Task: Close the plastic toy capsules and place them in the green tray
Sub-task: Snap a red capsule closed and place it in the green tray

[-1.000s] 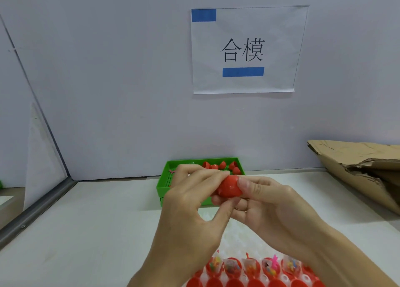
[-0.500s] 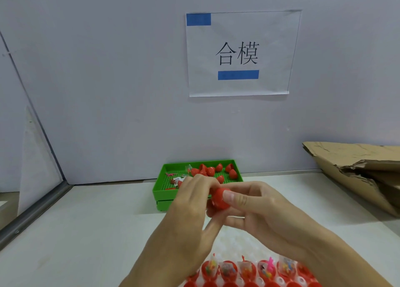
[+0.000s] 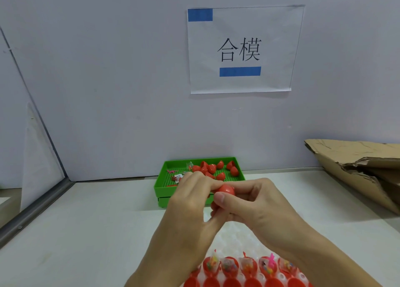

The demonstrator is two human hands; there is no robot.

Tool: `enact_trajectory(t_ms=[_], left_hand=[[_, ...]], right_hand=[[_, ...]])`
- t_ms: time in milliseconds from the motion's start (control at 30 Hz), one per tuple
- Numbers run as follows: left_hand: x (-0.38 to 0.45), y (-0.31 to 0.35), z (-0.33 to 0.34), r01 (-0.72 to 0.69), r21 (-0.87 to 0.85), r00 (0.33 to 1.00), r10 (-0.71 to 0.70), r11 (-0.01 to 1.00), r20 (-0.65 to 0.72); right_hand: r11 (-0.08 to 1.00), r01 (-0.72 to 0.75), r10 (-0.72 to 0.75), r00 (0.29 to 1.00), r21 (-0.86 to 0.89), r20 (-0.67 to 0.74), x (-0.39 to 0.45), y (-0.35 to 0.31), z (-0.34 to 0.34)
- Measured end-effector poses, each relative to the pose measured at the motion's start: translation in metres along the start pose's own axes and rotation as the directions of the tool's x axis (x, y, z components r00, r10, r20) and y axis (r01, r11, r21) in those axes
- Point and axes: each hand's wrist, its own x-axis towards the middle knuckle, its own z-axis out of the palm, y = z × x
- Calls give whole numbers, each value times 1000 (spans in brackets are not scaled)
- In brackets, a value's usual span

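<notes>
Capsule work sits between our two hands: one red plastic capsule [image 3: 225, 190] is held in the air above the white table [image 3: 86, 221], just in front of the green tray [image 3: 161, 187]. Our right hand [image 3: 257, 206] pinches it, the thumb pressed on its near side and the index finger curled over its top. Our left hand [image 3: 190, 202] meets it from the left, fingers curled against the capsule's left side and the thumb reaching underneath, so both hands grasp the same capsule; whether its two halves are fully joined we cannot tell, since our fingers cover the seam. The green tray stands at the far edge of the table against the grey wall [image 3: 108, 92], and its near right part is hidden behind our hands. In it lie loose red capsule pieces [image 3: 213, 170], gathered toward the right and back, with a few small wrapped toys [image 3: 177, 177] toward the left. At the bottom edge of the view we see a white holder tray [image 3: 233, 234] with a row of open red capsule halves [image 3: 229, 266], each carrying a small bagged toy. A crumpled cardboard box [image 3: 357, 167] lies on the table to the right, and a paper sign [image 3: 240, 48] with two printed characters and blue tape hangs on the wall above the tray.
</notes>
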Motion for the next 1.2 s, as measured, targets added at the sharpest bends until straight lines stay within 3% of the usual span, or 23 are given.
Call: enact_trajectory(t_ms=[300,467,700,900,967,1033,1067,1133,1200], left_hand=[[1,6,-1,-41,60,999,42,997,-21],[0,5,4,-109,164,991,121,980,-62],[-5,2,14,-127,265,990,138,956,-22],[-8,-1,13,-35,139,995,22,990,96],[-5,-2,9,97,-8,994,-97,995,48],[-1,-3,6,309,-276,947,-320,910,6],[1,-3,4,412,-424,898,-438,806,40],[2,-4,4,530,-677,792,-584,510,180],[3,-3,5,548,-806,709,-635,224,306]], right_hand=[[995,-11,13,1000,-97,21,-1,-11,-9],[962,79,-89,996,-263,-27,-1,-12,-9],[954,111,-129,991,-279,-47,-2,-6,-2],[900,71,-104,993,-429,-53,-2,-5,-3],[899,56,-61,998,-434,2,-2,-8,-5],[899,56,-50,998,-435,27,-2,-10,-8],[895,55,-56,998,-442,10,-2,-12,-11],[898,66,-86,996,-435,-27,-2,-15,-14],[909,112,-136,990,-401,-31,-2,-18,-16]])
